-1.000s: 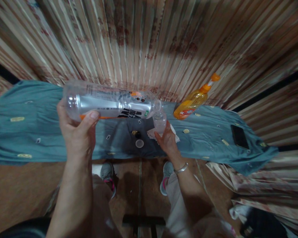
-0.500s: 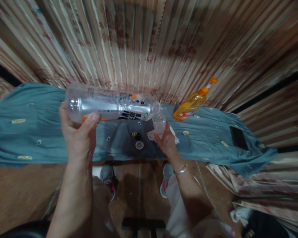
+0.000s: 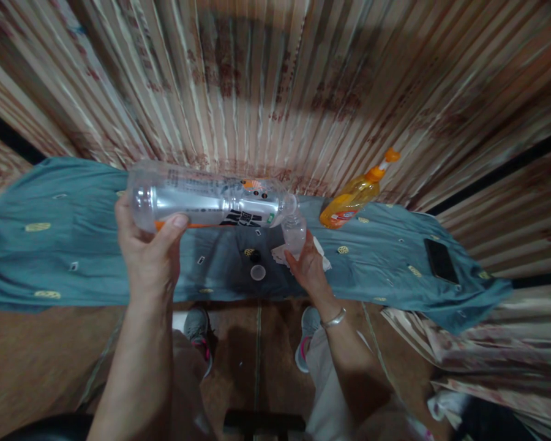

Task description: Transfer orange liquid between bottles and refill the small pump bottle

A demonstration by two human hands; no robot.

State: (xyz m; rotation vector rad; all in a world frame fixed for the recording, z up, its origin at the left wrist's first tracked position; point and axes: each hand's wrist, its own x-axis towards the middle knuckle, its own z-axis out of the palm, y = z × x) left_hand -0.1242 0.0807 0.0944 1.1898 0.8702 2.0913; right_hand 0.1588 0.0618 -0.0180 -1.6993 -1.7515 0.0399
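My left hand [image 3: 147, 254] grips the base end of a large clear plastic bottle [image 3: 211, 202] with a silver and black label, held sideways above the table. Its open mouth points right and meets the top of a small clear bottle [image 3: 295, 231]. My right hand [image 3: 307, 266] is closed round that small bottle, holding it upright just above the blue-green tablecloth [image 3: 73, 245]. A round clear cap [image 3: 258, 272] and a small dark cap [image 3: 255, 255] lie on the cloth between my hands. A white tissue [image 3: 324, 260] lies under my right hand.
An orange bottle with an orange nozzle [image 3: 356, 195] leans at the back right of the table. A black phone [image 3: 441, 260] lies near the right end. Striped curtains [image 3: 275, 86] hang behind. My shoes [image 3: 197, 324] stand on the brown floor below the table edge.
The view has drifted slightly; both hands and the two bottles keep the same pose, the large bottle still tipped onto the small one.
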